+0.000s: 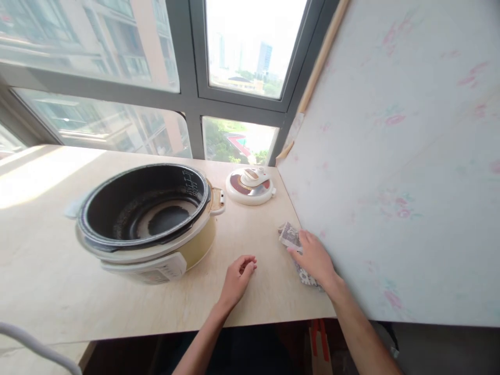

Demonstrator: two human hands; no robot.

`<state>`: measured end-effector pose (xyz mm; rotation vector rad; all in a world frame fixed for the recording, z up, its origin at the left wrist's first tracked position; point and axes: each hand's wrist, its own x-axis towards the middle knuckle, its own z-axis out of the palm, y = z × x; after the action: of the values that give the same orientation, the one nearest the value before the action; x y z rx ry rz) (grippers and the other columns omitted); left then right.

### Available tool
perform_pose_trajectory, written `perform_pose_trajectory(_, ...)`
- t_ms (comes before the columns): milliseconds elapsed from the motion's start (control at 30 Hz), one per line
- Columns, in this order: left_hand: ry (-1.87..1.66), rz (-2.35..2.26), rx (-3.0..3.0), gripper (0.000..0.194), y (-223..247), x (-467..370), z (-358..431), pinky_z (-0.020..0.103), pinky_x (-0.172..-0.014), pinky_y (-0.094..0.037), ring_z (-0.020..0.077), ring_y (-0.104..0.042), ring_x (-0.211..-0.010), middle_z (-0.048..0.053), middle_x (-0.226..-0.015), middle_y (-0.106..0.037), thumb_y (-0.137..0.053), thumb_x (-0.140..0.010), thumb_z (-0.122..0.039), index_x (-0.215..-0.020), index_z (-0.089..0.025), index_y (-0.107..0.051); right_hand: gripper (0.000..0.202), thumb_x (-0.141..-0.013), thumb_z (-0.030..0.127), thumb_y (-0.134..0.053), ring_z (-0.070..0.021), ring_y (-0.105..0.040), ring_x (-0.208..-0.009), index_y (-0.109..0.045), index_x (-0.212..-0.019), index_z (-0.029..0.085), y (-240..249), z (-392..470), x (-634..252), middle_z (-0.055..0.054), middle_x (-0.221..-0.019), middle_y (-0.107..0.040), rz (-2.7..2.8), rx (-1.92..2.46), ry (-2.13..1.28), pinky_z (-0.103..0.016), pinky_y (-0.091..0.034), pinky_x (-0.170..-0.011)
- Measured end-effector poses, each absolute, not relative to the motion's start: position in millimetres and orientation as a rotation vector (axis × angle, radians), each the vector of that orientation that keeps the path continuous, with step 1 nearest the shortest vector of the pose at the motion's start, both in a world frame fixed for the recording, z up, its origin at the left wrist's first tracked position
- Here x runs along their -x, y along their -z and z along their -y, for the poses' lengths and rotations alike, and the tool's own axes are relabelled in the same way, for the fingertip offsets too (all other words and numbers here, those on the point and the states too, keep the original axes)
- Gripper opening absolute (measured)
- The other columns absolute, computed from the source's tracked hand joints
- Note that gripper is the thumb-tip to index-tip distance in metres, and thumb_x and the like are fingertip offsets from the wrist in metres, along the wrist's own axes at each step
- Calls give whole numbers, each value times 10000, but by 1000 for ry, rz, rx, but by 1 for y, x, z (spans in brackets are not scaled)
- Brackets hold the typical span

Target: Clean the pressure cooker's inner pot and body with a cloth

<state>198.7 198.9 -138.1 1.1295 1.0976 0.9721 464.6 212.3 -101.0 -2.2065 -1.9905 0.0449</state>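
My right hand is at a folded grey-and-white patterned cloth beside the wall, its fingers and thumb over the cloth and hiding part of it. Over the tabletop, my left hand is loosely curled, with nothing visible in its fingers. To its left stands a cream electric pressure cooker without its lid on; the dark inner pot sits inside, with worn marks on its bottom. The round white-and-brown lid lies farther back on the table, apart from both hands.
The pale wooden table meets a flower-patterned wall on the right and grey-framed windows at the back. A grey hose or cable curves in at the lower left. Below the front edge, something with red straps shows.
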Motion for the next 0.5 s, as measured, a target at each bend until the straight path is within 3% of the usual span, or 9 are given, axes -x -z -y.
perform_pose_trajectory(100,-1041,-1191,-1066,440,139,-170,-205,436,-893,-583,277,-741,-934,144,-1044,-745,-630,-804,-550,-998,-164,-710,636,-933,455,-553,-337,-477,-1419,-517,-1480,132,75,-238,-450,-197,-1511,-515,1918,2020,-60,-493,-403,-1163)
perform_pose_trajectory(267,-1090,-1294,-1096,472,148,-145,-210,397,-824,-596,277,-738,-891,130,-1024,-745,-599,-795,-612,-972,-188,-712,538,-889,379,-602,-287,-586,-1311,-602,-1385,172,49,-311,-420,-150,-1414,-616,1866,1735,-320,-474,-438,-1131)
perform_pose_trajectory(367,-1072,-1295,-1185,442,153,-142,-210,392,-800,-593,278,-735,-864,131,-1009,-746,-559,-830,-587,-959,-199,-725,433,-837,278,-659,-277,-654,-1205,-666,-1256,170,38,-365,-406,-142,-1324,-672,1767,1644,-475,-441,-490,-1049)
perform_pose_trajectory(500,-1075,-1283,-1198,410,156,-144,-209,390,-769,-593,278,-731,-814,118,-951,-745,-562,-820,-574,-913,-213,-735,229,-791,176,-725,-221,-703,-991,-693,-1017,162,24,-433,-388,-85,-1069,-739,1623,1687,-431,-325,-511,-916)
